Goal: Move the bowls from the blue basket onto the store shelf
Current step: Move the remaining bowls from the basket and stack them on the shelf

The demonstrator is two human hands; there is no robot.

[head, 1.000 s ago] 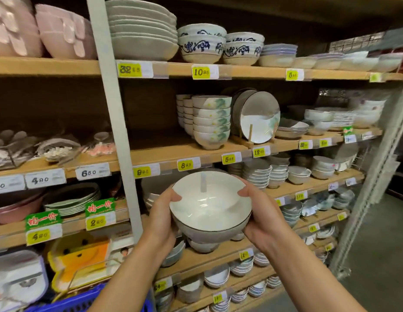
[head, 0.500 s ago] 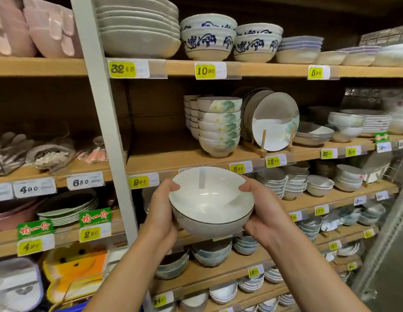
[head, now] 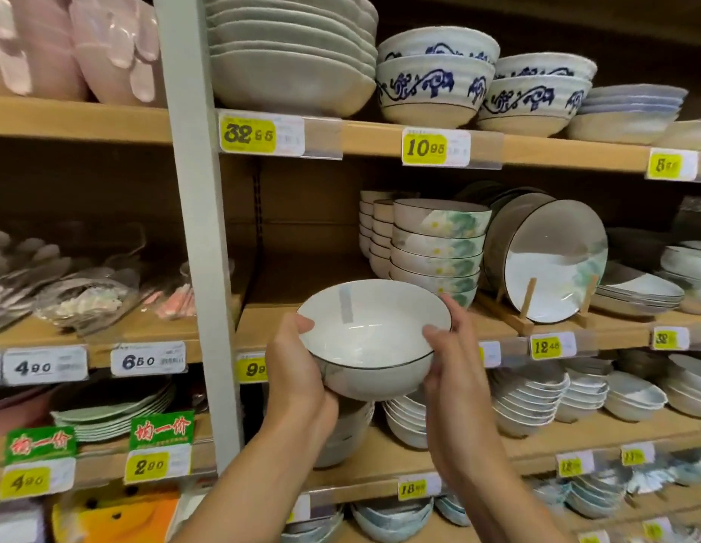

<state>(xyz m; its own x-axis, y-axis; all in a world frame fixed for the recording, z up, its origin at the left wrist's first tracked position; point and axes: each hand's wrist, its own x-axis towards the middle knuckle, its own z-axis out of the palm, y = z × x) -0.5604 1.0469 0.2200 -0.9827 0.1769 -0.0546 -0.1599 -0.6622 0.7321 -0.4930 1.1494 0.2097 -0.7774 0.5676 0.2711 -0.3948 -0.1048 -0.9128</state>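
Both hands are clamped on one bowl: the left hand (head: 298, 370) cups its side with the thumb hooked over the rim, and the right hand (head: 454, 370) grips the opposite side the same way. The bowl (head: 372, 335) hangs upright in the air, just in front of the middle shelf (head: 286, 307), beside a stack of flower-painted bowls (head: 439, 252). This looks to me like the placing step. Next it wants easing forward and down onto the bare pale wood, clear of that stack. The bowl is round and deep, glossy white glazed ceramic with a thin dark rim line and a pale strip inside, perhaps a label. The blue basket is out of sight.
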